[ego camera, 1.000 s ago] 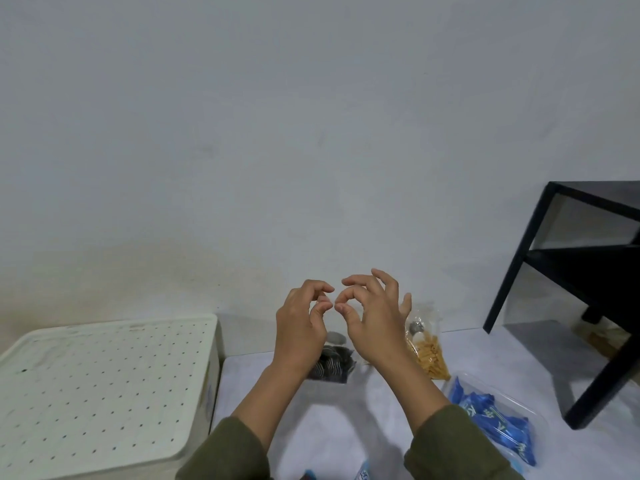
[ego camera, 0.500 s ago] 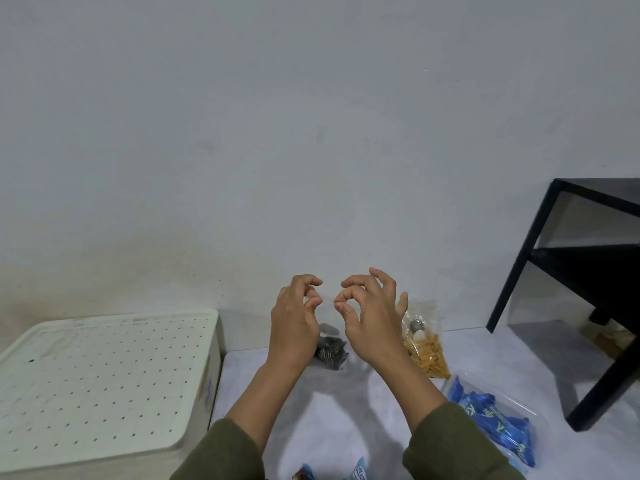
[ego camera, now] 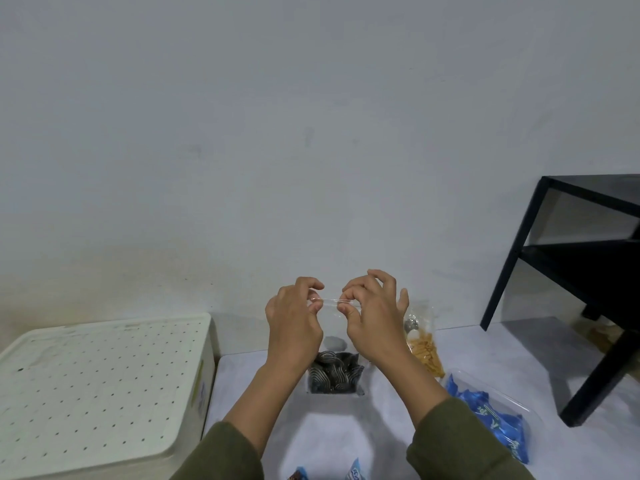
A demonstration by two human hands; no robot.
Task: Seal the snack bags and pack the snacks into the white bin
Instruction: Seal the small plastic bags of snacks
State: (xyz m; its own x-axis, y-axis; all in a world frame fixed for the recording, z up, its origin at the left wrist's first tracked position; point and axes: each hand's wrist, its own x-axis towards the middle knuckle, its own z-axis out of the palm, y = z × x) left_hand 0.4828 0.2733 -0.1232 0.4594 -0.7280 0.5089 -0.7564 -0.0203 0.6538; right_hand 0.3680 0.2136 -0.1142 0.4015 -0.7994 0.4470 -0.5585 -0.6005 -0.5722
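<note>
A clear zip bag [ego camera: 333, 374] with striped dark seeds at its bottom hangs upright over the pale table. My left hand [ego camera: 294, 322] pinches the left end of its top strip and my right hand [ego camera: 372, 317] pinches the right end, thumbs against fingertips. The strip stretches taut between them. Left of the table stands the white bin [ego camera: 100, 386], covered by a perforated lid. A clear bag of orange snack sticks [ego camera: 424, 348] leans just behind my right hand. A clear bag of blue wrapped snacks [ego camera: 491, 417] lies at the right.
A black metal shelf frame [ego camera: 568, 282] stands at the right, its leg on the table's far corner. Two small snack packets [ego camera: 356, 474] peek in at the bottom edge. A grey wall rises close behind the table [ego camera: 329, 431].
The seed bag has dropped lower and hangs straighter. My two hands have drawn slightly apart along its top strip, which now shows stretched between them.
</note>
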